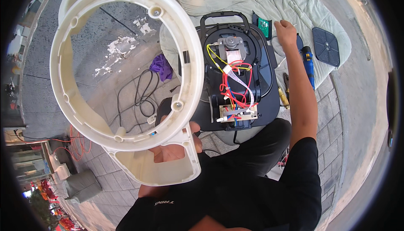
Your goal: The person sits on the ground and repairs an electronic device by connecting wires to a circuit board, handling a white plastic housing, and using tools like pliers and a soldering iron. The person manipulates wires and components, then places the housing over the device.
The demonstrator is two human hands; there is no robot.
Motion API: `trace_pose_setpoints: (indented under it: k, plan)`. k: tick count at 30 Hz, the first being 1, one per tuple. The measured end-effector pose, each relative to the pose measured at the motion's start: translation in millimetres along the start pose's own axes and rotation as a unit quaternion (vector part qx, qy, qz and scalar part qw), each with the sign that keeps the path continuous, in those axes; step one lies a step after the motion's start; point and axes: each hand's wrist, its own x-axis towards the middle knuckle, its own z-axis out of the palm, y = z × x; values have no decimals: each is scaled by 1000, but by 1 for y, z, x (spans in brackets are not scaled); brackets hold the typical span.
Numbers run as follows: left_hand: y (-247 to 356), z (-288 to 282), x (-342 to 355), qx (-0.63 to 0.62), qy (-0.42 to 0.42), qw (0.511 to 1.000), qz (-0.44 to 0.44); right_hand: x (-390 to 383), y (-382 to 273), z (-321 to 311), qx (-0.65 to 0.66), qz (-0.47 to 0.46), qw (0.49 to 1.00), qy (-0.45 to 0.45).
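Note:
My left hand, partly hidden, grips a white plastic ring housing, held raised on the left side. My right hand is reached out over the pale padded blanket, fingers curled beside a green circuit board; what they hold, if anything, is too small to make out. Between my hands lies an opened black appliance with a metal motor part, red, yellow and white wires and a lower circuit board.
A blue tool, a yellow-handled tool and a dark square plate lie at the right. A purple cloth, looped black cable, orange cable and grey bag lie at the left.

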Motion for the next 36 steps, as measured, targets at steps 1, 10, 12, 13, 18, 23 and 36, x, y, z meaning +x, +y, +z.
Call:
trace_pose_setpoints:
  k: [1, 10, 12, 13, 18, 23, 36]
  plan:
    - [0, -3, 1, -9, -3, 1000, -2, -11, -17, -29, 115, 16, 993, -9]
    - [-5, 9, -27, -39, 56, 997, 30, -279, -181, -201, 245, -123, 959, -69]
    - [-4, 6, -32, -35, 50, 997, 39, -307, -176, -200, 202, -129, 965, -107]
    - [-4, 0, -37, -29, 33, 998, 39, -324, -174, -199, 180, -117, 969, -124]
    - [-1, -19, -44, -51, -10, 998, 31, -367, -177, -174, 117, -99, 978, -143]
    - [14, -26, -52, -38, -77, 996, 22, -397, -194, -160, 3, -235, 966, -103]
    - [27, -58, -66, -66, -78, 994, 44, -411, -204, -106, -31, -399, 907, -135]
